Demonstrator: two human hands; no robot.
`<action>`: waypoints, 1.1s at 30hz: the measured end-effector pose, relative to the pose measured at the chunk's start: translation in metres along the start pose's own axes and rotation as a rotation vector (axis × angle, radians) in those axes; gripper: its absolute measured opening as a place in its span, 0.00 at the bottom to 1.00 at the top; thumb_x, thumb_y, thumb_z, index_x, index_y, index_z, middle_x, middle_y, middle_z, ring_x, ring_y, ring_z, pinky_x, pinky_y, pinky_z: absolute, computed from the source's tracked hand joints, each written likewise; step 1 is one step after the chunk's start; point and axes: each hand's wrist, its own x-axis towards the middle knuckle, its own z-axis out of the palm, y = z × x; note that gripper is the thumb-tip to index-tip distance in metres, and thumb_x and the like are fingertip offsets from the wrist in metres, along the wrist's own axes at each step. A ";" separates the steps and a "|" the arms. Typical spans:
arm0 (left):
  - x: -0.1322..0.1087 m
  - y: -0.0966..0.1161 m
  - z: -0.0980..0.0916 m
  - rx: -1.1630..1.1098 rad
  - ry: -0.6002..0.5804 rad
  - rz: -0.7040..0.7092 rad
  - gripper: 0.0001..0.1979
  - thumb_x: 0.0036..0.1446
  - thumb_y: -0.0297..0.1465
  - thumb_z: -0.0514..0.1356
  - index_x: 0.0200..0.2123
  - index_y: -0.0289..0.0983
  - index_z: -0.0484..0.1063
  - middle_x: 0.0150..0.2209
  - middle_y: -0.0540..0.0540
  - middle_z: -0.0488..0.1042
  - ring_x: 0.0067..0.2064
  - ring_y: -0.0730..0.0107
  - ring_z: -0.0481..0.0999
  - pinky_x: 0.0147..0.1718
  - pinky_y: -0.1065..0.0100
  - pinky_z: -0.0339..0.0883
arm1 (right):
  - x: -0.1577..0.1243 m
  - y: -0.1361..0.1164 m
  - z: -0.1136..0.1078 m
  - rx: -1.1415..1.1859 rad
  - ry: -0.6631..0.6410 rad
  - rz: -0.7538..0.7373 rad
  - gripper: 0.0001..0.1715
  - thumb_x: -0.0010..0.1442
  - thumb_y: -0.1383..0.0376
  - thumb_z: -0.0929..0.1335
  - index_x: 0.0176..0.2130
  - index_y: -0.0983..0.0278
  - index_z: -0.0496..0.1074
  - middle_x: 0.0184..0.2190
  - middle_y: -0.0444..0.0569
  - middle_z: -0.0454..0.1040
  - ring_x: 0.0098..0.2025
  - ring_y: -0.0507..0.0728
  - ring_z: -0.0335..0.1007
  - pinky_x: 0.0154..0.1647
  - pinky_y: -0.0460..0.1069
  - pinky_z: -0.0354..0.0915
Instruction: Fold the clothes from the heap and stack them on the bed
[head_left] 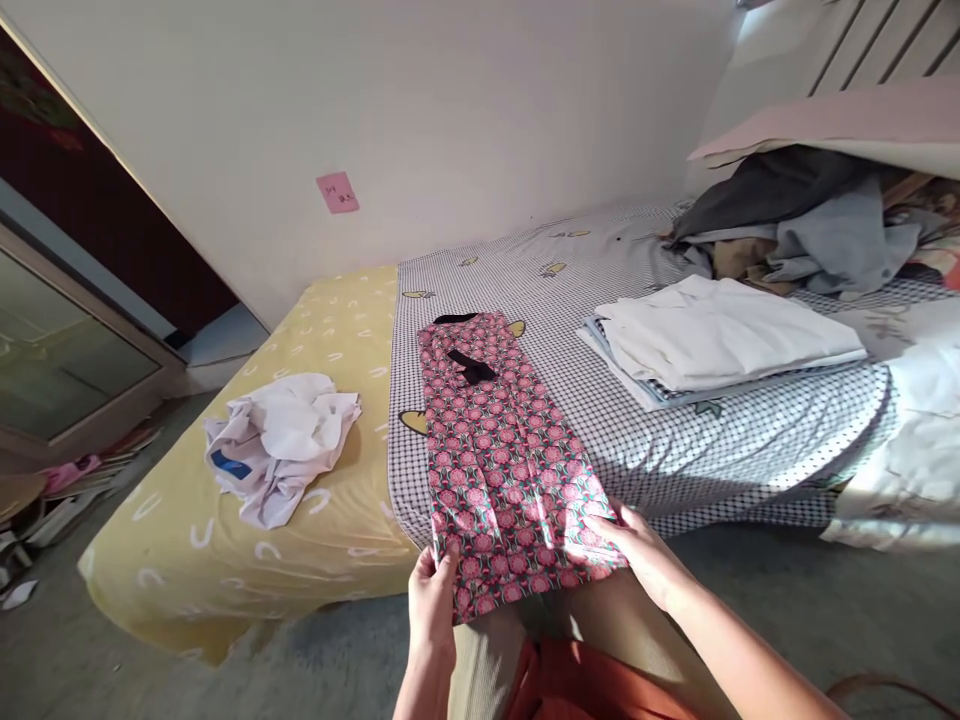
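Note:
A pink floral garment with black trim at its far end lies lengthwise over the bed, folded into a long strip. Its near end hangs past the bed's edge in front of my knees. My left hand pinches the near left edge of the cloth between thumb and fingers. On the opposite edge, my right hand grips the fabric, with the thumb on top and some fingers hidden beneath. A black strip of cloth rests on the upper part of the garment.
A crumpled white garment sits on the yellow sheet at left. Folded white clothes are stacked on the checked sheet at right. Behind them is a heap of dark and grey clothes. A pink note is on the wall.

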 end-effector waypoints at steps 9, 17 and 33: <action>-0.028 0.018 0.003 0.054 0.007 -0.025 0.33 0.26 0.53 0.78 0.22 0.40 0.63 0.20 0.58 0.65 0.23 0.78 0.60 0.23 0.73 0.57 | -0.021 -0.013 -0.005 0.016 -0.034 0.056 0.29 0.48 0.51 0.80 0.48 0.56 0.77 0.49 0.51 0.84 0.55 0.67 0.79 0.51 0.59 0.76; -0.033 -0.001 -0.017 0.076 0.008 0.009 0.36 0.28 0.52 0.78 0.21 0.42 0.55 0.20 0.59 0.57 0.27 0.79 0.53 0.26 0.75 0.54 | -0.026 -0.006 -0.008 -0.020 -0.046 0.057 0.29 0.47 0.49 0.80 0.46 0.57 0.77 0.49 0.51 0.84 0.56 0.68 0.78 0.55 0.60 0.73; -0.028 0.003 -0.019 0.164 -0.174 -0.055 0.29 0.36 0.53 0.77 0.21 0.38 0.67 0.18 0.54 0.66 0.22 0.77 0.61 0.23 0.72 0.55 | -0.034 -0.016 -0.002 0.010 -0.180 0.199 0.26 0.51 0.46 0.78 0.40 0.62 0.81 0.45 0.55 0.85 0.50 0.67 0.82 0.55 0.59 0.73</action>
